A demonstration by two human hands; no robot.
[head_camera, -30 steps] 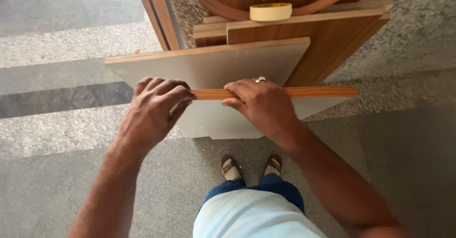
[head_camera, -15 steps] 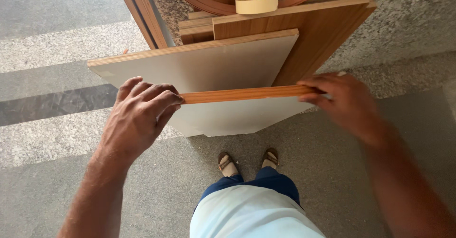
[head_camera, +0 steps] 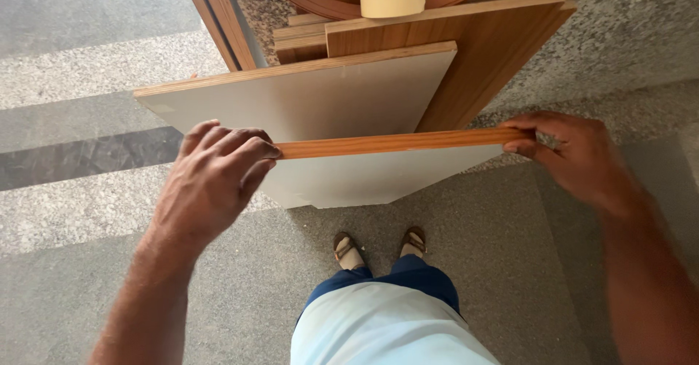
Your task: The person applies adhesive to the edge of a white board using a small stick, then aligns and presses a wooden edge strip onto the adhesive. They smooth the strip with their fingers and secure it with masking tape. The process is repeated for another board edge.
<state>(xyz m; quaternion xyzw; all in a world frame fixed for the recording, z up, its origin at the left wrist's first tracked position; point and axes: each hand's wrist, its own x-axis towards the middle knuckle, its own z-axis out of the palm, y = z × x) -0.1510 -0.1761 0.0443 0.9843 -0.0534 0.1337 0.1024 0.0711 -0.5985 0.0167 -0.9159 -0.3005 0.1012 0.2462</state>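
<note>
Two hands: left hand (head_camera: 215,172), right hand (head_camera: 575,157) | wood-grain strip (head_camera: 397,144) | tape roll (head_camera: 393,2) behind

A single camera sits on the person's head and looks steeply down and forward. It is close over the left hand (head_camera: 218,172) and right hand (head_camera: 575,157), which hold a wood-grain strip (head_camera: 397,144) across the middle of the view. The person's sandalled feet (head_camera: 378,247) on the stone floor (head_camera: 87,278) show near the lower edge, and stacked boards (head_camera: 451,66) fill the top.
</note>
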